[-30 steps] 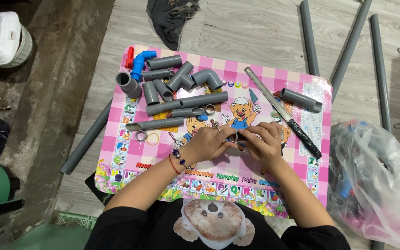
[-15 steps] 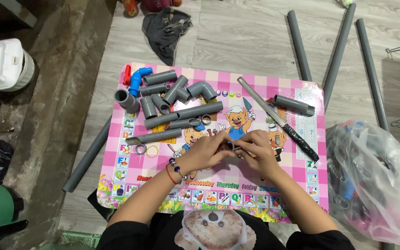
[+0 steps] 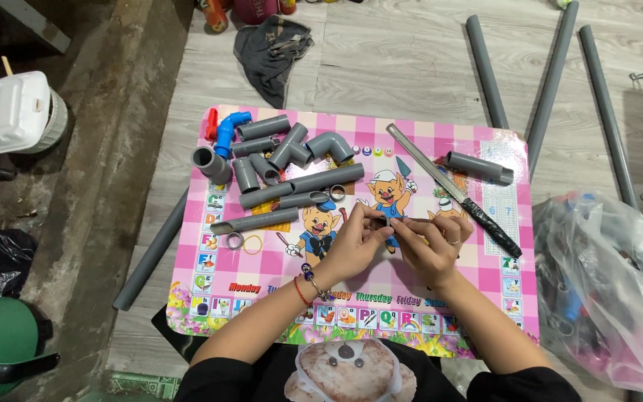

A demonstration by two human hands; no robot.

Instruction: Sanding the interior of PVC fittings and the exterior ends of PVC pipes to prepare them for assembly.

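My left hand [image 3: 355, 242] and my right hand [image 3: 429, 244] meet over the middle of a small pink cartoon-printed table [image 3: 262, 268]. Both pinch a small dark ring-shaped piece [image 3: 379, 222] between their fingertips. I cannot tell exactly what the piece is. A beaded bracelet and a red string circle my left wrist. A ring is on one finger of my right hand.
Several grey pipe pieces and elbows [image 3: 292, 167] lie at the table's back left beside a blue elbow [image 3: 228, 132]. A long saw blade with black handle [image 3: 452, 190] and a short pipe [image 3: 479, 167] lie right. Long pipes [image 3: 552, 74], a cloth [image 3: 271, 48] and a plastic bag [image 3: 612, 283] are on the floor.
The view has shifted slightly, so the table sits a little lower in frame. My hands stay together at the table's middle, still working the small piece.
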